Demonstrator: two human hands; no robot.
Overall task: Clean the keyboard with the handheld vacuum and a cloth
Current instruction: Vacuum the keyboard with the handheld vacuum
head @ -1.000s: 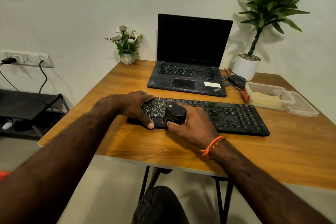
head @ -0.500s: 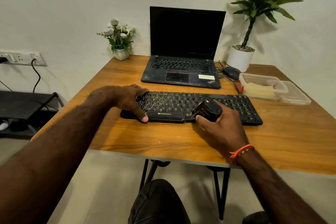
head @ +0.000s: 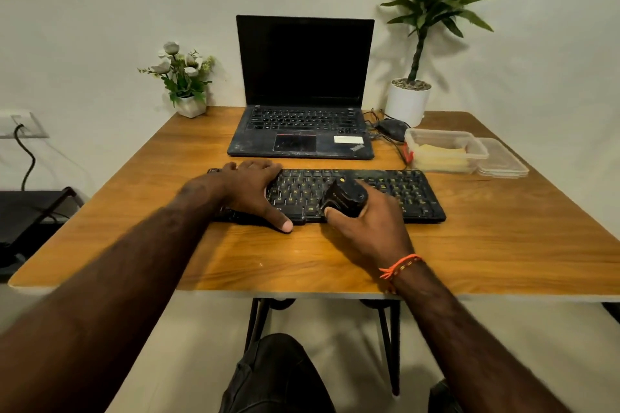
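Where the black keyboard (head: 352, 193) lies across the middle of the wooden table (head: 503, 245), parallel to its near edge, the left hand (head: 248, 193) rests flat on its left end, fingers relaxed and spread, thumb at the front rim. The right hand (head: 372, 221) grips the small black handheld vacuum (head: 344, 198), fingers curled round it, nozzle down on the centre keys. Cloth: cannot tell.
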